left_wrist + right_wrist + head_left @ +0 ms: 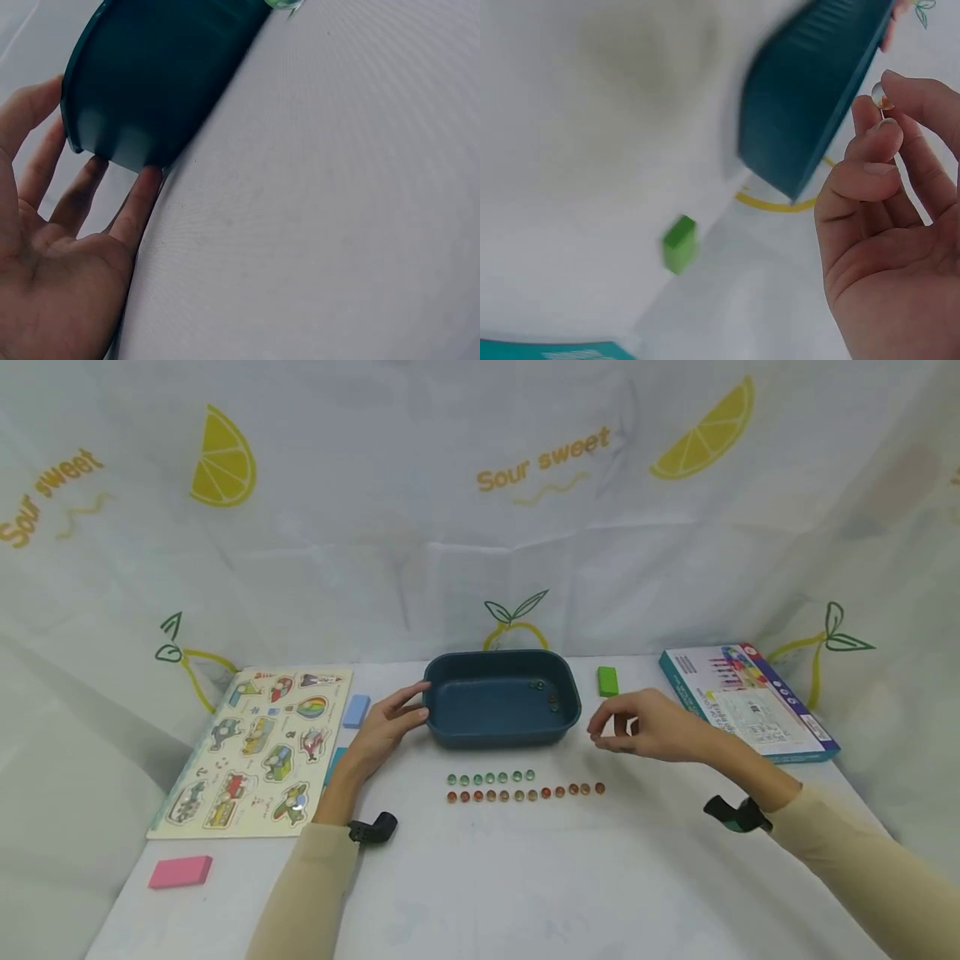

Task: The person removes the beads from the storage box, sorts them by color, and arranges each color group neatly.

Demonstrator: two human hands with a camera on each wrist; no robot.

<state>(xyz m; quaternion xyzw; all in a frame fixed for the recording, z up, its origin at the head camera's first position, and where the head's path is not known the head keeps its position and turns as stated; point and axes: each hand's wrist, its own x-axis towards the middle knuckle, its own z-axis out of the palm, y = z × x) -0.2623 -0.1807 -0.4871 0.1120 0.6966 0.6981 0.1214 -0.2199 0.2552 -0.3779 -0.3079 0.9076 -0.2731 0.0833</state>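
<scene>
A dark blue plastic basin (pixel 501 739) stands near the cloth backdrop, with several glass marbles (pixel 553 699) lying toward its right end. My left hand (pixel 386 735) touches the basin's left end with spread fingertips, as the left wrist view also shows. To the right of the basin, my right hand (pixel 648 727) is raised over the table. Between its thumb and index finger it pinches a clear glass marble (pixel 880 96) with an orange fleck inside. In front of the basin lie a row of green marbles (pixel 490 778) and a longer row of orange-red marbles (pixel 517 796).
A picture puzzle board (pixel 255 752) lies at the left, with a blue block (pixel 356 711) beside it and a pink block (pixel 180 872) in front. A green block (pixel 607 681) sits right of the basin, near a flat printed box (pixel 750 702).
</scene>
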